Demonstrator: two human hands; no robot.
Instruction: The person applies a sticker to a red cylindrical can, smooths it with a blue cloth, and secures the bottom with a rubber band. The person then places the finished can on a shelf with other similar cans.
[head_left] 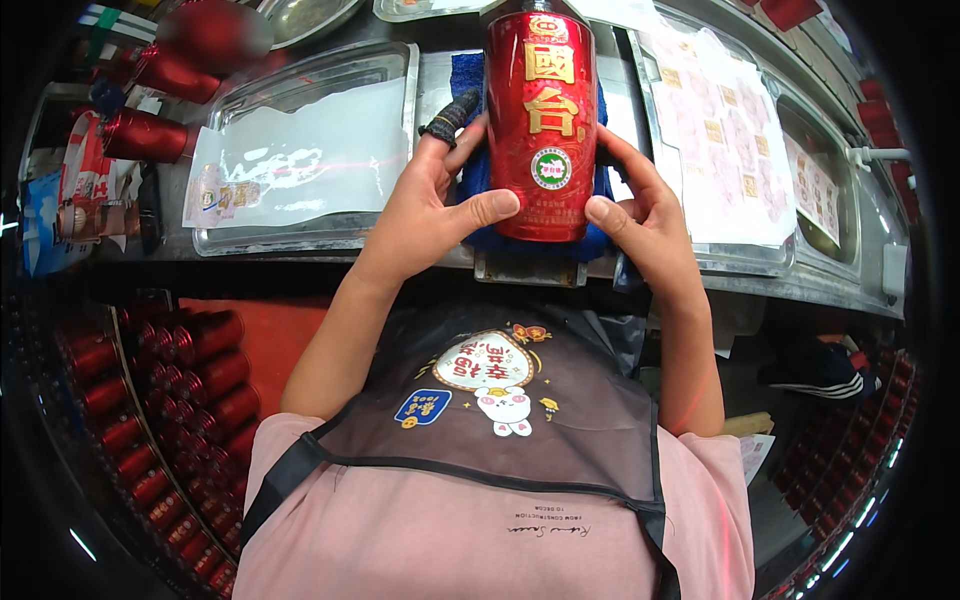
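Observation:
A glossy red bottle [541, 190] with gold characters and a round white-and-green sticker lies on a blue cloth [470, 72] at the bench's front edge. My left hand [440, 190] grips its left side, thumb near the bottle's lower end, with a dark wrap on one finger. On the other side my right hand [645, 200] holds it too, thumb on the lower right. The far fingers of both hands are partly hidden by the bottle. The bottle's top reaches the upper edge of the view.
Left stands a metal tray [405, 90] with a white backing sheet [310, 150] and few decals. At right, another tray holds a decal sheet [715, 130] with pink and gold prints. Red bottles [145, 135] lie at the far left; several more [215, 370] are stacked below the bench.

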